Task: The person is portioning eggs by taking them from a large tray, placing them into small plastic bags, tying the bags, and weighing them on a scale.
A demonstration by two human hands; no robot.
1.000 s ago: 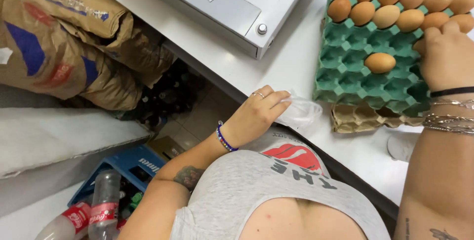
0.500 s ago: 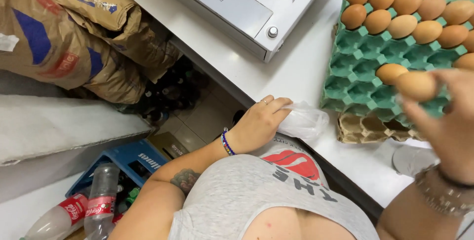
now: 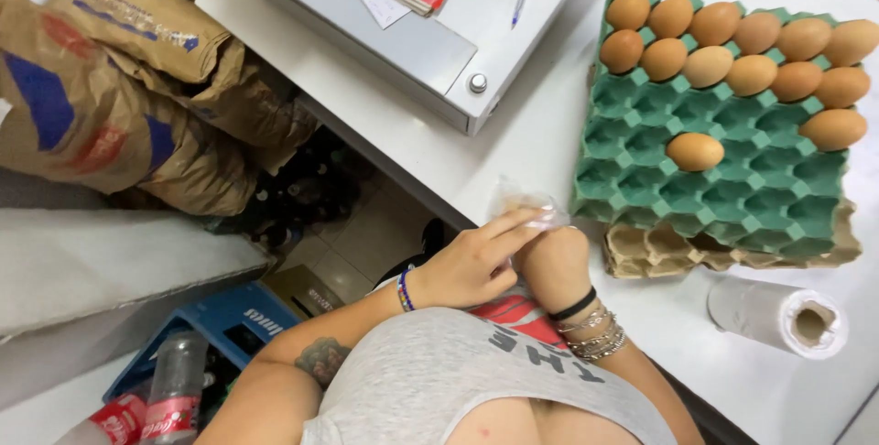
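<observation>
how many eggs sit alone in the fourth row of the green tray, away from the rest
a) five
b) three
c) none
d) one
d: in the green egg tray, a single egg lies by itself in a cup below the filled top rows, with empty cups around it.

Bright, even light falls from overhead, so the white counter [image 3: 549, 134] nearly washes out and the eggs [image 3: 732, 42] carry soft sheen. Shadows are faint on top, but the space under the counter goes dark around the crate [image 3: 229, 326] and the paper sacks [image 3: 119, 88]. The wide lens bends the edges, and the hands [image 3: 513, 262] and the thin plastic bag [image 3: 526, 202] look slightly soft with motion.
</observation>
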